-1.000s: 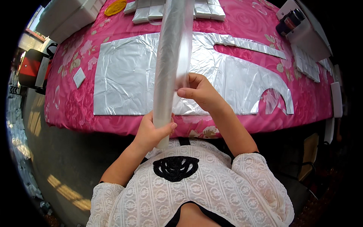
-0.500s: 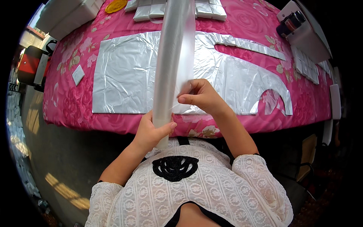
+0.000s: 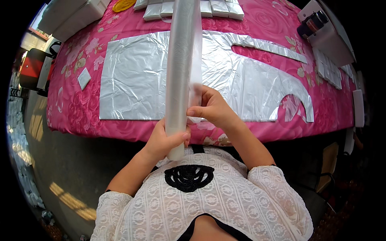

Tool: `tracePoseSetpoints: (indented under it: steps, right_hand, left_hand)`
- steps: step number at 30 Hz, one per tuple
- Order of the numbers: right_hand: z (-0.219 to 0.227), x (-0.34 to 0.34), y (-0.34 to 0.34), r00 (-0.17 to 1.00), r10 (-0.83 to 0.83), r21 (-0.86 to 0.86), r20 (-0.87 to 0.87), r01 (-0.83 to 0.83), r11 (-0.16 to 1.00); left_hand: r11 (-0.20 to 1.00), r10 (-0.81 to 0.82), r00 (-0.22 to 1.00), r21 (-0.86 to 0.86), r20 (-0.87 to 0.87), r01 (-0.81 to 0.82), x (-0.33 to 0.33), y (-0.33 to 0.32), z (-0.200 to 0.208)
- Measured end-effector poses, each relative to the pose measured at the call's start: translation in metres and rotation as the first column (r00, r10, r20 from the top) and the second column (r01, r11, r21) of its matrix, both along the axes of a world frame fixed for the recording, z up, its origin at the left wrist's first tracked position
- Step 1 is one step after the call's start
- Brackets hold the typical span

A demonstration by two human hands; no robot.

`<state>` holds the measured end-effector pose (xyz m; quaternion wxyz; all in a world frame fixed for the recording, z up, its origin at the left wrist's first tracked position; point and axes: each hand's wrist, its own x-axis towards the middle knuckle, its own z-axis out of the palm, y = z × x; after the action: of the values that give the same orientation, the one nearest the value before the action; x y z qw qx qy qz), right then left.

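Note:
A long roll of clear plastic film (image 3: 179, 68) stands out from me over the table, its near end by my waist. My left hand (image 3: 165, 136) is wrapped round the roll close to that end. At its right side, my right hand (image 3: 209, 106) pinches the loose edge of the film between thumb and fingers. Beneath the roll lies a flat silvery plastic apron (image 3: 132, 76), spread across the table. Its straight end is at the left; its neck strap and curved cutouts are at the right. The roll covers part of the apron's middle.
A pink flowered cloth (image 3: 76, 108) covers the table. Stacks of folded silvery packets (image 3: 227, 10) lie at the far side, more at the right (image 3: 327, 68). A small white square packet (image 3: 84, 78) sits left. A dark bottle (image 3: 312, 24) lies beside a white box (image 3: 333, 44). A yellow object (image 3: 124, 5) is far left.
The roll has turned slightly and its near end shows lower, closer to me. The strip of loose film on its right looks narrower, with my right hand nearer the roll.

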<state>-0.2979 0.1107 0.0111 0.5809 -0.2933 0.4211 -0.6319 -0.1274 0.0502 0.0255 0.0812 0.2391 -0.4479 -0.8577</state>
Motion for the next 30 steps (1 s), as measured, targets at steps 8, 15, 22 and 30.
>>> tracePoseSetpoints:
  steps: [8, 15, 22, 30]
  right_hand:
    - [0.036, 0.009, 0.010, 0.981, 0.194, -0.053, -0.025, -0.195, 0.979]
    - [0.044, 0.021, 0.002, 0.966, 0.257, -0.038, 0.020, -0.256, 0.966]
    - [0.029, 0.023, 0.001, 0.915, 0.241, 0.271, -0.323, -0.155, 0.950]
    - [0.004, 0.031, 0.011, 0.508, 0.322, 0.274, -0.799, -0.170, 0.947]
  left_hand:
    - [0.957, -0.151, 0.946, 0.199, -0.286, 0.213, 0.004, -0.008, -0.016]
    - [0.867, -0.149, 0.860, 0.354, -0.487, 0.351, 0.017, -0.015, -0.040]
    - [0.981, 0.033, 0.999, 0.194, -0.039, -0.024, 0.007, -0.016, -0.018]
    - [0.973, 0.077, 0.900, -0.229, 0.430, 0.026, 0.029, -0.018, -0.025]
